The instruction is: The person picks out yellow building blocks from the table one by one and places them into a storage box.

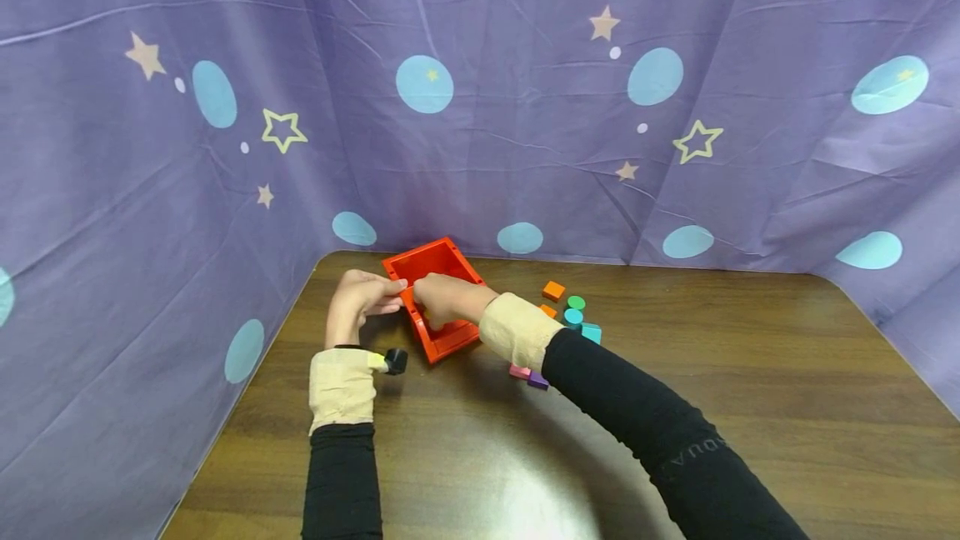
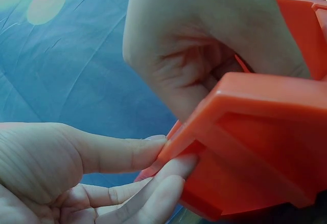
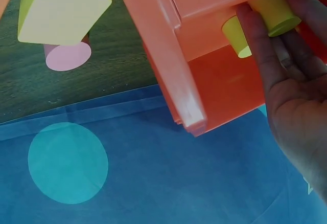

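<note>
A red plastic bin (image 1: 448, 347) stands at the far left of the table. My left hand (image 1: 356, 298) pinches its left rim between thumb and fingers, the thumb on top in the left wrist view. Reaching down into the bin is my right hand (image 1: 447, 298), its fingers partly hidden behind the wall in the left wrist view. In the right wrist view those fingers curl round a yellow cylinder (image 3: 278, 14) inside the bin. A second yellow cylinder (image 3: 237, 37) shows beside the index finger.
Right of the bin lie small blocks: an orange one (image 1: 553, 291), a green cylinder (image 1: 576, 303), a teal cylinder (image 1: 573, 319) and a teal block (image 1: 591, 332). Pink (image 1: 520, 372) and purple (image 1: 538, 381) blocks sit partly behind the right sleeve. A purple curtain (image 1: 480, 182) hangs behind the table.
</note>
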Demonstrator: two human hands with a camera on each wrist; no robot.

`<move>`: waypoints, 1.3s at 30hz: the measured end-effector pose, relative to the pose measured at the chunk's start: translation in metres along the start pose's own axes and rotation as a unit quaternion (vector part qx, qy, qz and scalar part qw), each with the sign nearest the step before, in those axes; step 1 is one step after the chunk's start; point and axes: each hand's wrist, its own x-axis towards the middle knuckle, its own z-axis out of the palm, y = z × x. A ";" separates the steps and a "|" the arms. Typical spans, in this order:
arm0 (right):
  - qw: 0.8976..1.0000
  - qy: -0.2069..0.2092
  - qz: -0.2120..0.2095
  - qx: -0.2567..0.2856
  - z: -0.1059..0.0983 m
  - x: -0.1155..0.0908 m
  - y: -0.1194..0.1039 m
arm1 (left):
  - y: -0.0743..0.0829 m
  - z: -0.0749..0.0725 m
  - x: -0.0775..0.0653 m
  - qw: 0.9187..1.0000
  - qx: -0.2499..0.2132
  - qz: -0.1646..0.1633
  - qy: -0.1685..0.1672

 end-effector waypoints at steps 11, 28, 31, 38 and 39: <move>1.000 -0.012 0.016 0.016 0.005 0.002 0.000 | 0.001 0.000 -0.001 1.000 -0.004 0.000 0.000; 1.000 0.006 0.011 0.001 0.012 0.004 -0.001 | 0.001 -0.001 -0.001 1.000 -0.012 -0.001 -0.005; 1.000 0.010 0.009 -0.005 0.013 0.004 -0.001 | 0.001 0.000 -0.001 1.000 -0.011 -0.001 -0.002; 1.000 0.017 0.012 -0.023 0.016 0.004 -0.001 | 0.001 0.001 0.000 1.000 -0.005 -0.002 0.004; 0.999 0.018 0.013 -0.029 0.017 0.004 -0.001 | 0.001 0.000 0.000 1.000 -0.004 -0.003 0.004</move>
